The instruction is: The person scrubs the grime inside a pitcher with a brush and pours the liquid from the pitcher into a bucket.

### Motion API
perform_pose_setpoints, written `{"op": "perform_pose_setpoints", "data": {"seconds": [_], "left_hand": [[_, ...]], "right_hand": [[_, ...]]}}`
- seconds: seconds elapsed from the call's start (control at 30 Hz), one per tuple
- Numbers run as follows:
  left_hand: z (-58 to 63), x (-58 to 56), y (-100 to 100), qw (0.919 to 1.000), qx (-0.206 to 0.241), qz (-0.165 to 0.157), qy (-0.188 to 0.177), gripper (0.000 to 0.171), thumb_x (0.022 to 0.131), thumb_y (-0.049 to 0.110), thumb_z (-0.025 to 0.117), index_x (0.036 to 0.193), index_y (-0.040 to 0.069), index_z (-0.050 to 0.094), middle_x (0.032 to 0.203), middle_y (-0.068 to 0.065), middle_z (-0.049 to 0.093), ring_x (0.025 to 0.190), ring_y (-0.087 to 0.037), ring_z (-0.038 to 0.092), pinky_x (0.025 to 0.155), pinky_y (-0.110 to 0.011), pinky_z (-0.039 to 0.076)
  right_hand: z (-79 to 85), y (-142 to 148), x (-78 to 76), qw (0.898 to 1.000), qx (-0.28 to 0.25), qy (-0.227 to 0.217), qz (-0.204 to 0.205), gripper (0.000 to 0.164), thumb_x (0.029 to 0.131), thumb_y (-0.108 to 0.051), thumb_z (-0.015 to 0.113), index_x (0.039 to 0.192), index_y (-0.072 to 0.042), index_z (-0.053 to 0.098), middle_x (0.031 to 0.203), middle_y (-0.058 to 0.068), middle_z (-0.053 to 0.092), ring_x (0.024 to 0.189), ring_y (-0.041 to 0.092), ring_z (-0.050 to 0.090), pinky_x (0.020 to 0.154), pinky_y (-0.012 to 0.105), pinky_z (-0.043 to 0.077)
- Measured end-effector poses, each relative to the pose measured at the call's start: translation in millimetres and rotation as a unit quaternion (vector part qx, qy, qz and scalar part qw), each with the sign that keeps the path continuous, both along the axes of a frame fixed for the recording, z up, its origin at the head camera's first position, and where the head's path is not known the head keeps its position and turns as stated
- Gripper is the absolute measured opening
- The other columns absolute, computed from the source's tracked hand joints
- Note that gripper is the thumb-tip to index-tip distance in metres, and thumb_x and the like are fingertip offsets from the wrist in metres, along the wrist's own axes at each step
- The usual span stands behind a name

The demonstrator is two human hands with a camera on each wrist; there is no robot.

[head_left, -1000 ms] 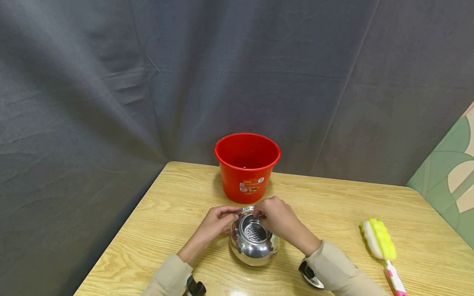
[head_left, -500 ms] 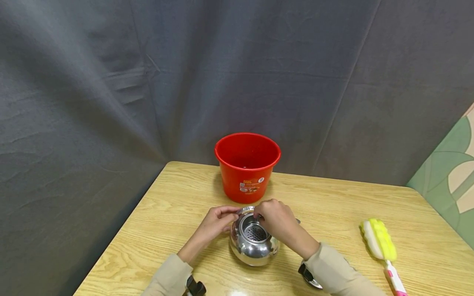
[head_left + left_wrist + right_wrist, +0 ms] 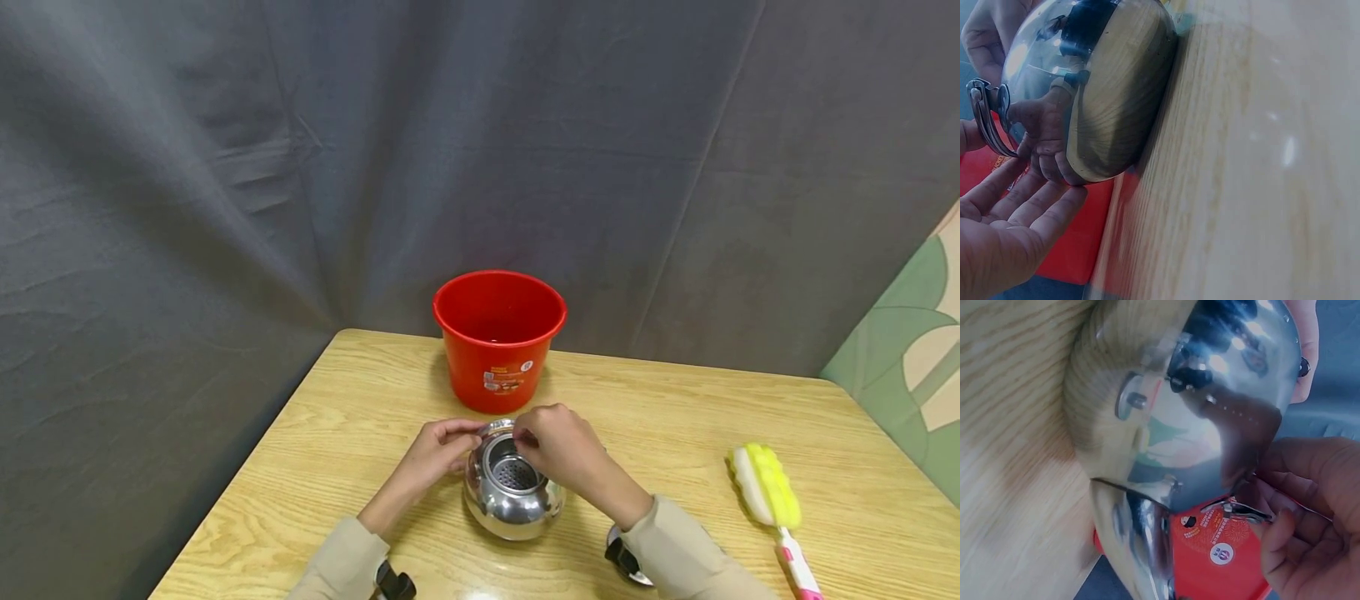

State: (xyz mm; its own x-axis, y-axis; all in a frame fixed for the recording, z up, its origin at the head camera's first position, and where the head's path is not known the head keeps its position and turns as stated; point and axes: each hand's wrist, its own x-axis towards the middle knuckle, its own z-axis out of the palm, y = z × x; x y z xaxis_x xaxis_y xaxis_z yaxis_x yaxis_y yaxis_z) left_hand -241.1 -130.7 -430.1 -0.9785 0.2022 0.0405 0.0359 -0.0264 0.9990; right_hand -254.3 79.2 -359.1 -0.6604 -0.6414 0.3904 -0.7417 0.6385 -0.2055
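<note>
A shiny round stainless steel teapot (image 3: 510,518) stands on the table, its mouth uncovered. Inside the mouth shows a perforated tea strainer (image 3: 514,473). My left hand (image 3: 437,450) steadies the teapot on its left, thumb and fingers at the metal handle (image 3: 988,122) folded down at the back; its fingertips touch the body in the left wrist view. My right hand (image 3: 558,442) has curled fingers dipping into the mouth, pinching at the strainer's edge; the exact grip is hidden. In the right wrist view, the spout (image 3: 1147,537) points away beside that hand.
A red bucket (image 3: 491,375) stands right behind the teapot. On the right lies a yellow and white sponge brush (image 3: 767,483) with a white and pink handle. A shiny metal piece (image 3: 637,575) lies partly hidden under my right wrist. Grey curtain hangs behind the table.
My right hand has shifted very slightly at the mouth, and the strainer looks a little deeper inside. The left hand and the teapot stay in place.
</note>
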Motion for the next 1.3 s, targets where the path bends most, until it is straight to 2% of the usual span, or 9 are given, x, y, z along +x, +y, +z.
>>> {"op": "perform_pose_setpoints", "data": {"seconds": [0.23, 0.43, 0.57, 0.7, 0.93, 1.3], "left_hand": [[-1.4, -1.0, 0, 1.0, 0.003, 0.004, 0.0, 0.035, 0.09, 0.012, 0.061, 0.121, -0.004, 0.064, 0.122, -0.013, 0.063, 0.094, -0.015, 0.061, 0.072, -0.028, 0.052], [-3.4, -1.7, 1, 0.9999, 0.009, 0.005, 0.002, 0.037, 0.089, 0.012, 0.061, 0.121, -0.005, 0.063, 0.121, -0.014, 0.063, 0.094, -0.016, 0.061, 0.073, -0.03, 0.053], [-3.9, -1.7, 0, 0.9999, 0.015, 0.004, 0.0, 0.037, 0.089, 0.011, 0.061, 0.122, -0.006, 0.062, 0.121, -0.015, 0.063, 0.093, -0.017, 0.062, 0.073, -0.03, 0.054], [-3.5, -1.6, 0, 0.9999, 0.014, 0.005, -0.002, 0.037, 0.089, 0.011, 0.061, 0.122, -0.006, 0.062, 0.121, -0.014, 0.063, 0.093, -0.016, 0.062, 0.073, -0.03, 0.054], [-3.2, -1.8, 0, 0.9999, 0.014, 0.006, -0.003, 0.037, 0.089, 0.011, 0.06, 0.122, -0.006, 0.062, 0.12, -0.014, 0.063, 0.092, -0.016, 0.062, 0.073, -0.031, 0.054], [-3.9, -2.2, 0, 0.9997, 0.023, 0.003, -0.007, 0.037, 0.09, 0.01, 0.059, 0.123, -0.007, 0.061, 0.119, -0.015, 0.064, 0.092, -0.016, 0.063, 0.075, -0.032, 0.054]], "right_hand": [[2.7, 6, 7.0, 0.997, -0.069, 0.016, -0.006, 0.003, 0.081, -0.004, 0.073, 0.083, -0.005, 0.073, 0.076, -0.003, 0.068, 0.068, 0.009, 0.062, 0.061, 0.026, 0.052], [10.3, 17, 18.8, 0.991, -0.13, 0.004, -0.027, 0.008, 0.087, -0.005, 0.069, 0.082, -0.012, 0.069, 0.072, -0.011, 0.063, 0.061, 0.001, 0.052, 0.055, 0.023, 0.047], [14.8, 24, 25.9, 0.987, -0.16, -0.002, -0.02, 0.01, 0.088, -0.006, 0.068, 0.082, -0.015, 0.068, 0.071, -0.013, 0.062, 0.057, -0.001, 0.048, 0.049, 0.021, 0.044], [18.5, 30, 31.8, 0.984, -0.177, -0.01, -0.017, 0.01, 0.089, -0.007, 0.068, 0.084, -0.016, 0.069, 0.072, -0.012, 0.064, 0.056, 0.0, 0.049, 0.046, 0.02, 0.043], [22.8, 38, 40.1, 0.981, -0.194, -0.013, -0.017, 0.01, 0.088, -0.008, 0.069, 0.084, -0.016, 0.07, 0.072, -0.014, 0.064, 0.06, -0.002, 0.054, 0.051, 0.02, 0.047], [25.0, 60, 53.4, 0.977, -0.199, -0.021, -0.069, 0.016, 0.084, -0.005, 0.069, 0.088, -0.02, 0.069, 0.072, -0.02, 0.061, 0.065, 0.0, 0.058, 0.052, 0.023, 0.048]]}}
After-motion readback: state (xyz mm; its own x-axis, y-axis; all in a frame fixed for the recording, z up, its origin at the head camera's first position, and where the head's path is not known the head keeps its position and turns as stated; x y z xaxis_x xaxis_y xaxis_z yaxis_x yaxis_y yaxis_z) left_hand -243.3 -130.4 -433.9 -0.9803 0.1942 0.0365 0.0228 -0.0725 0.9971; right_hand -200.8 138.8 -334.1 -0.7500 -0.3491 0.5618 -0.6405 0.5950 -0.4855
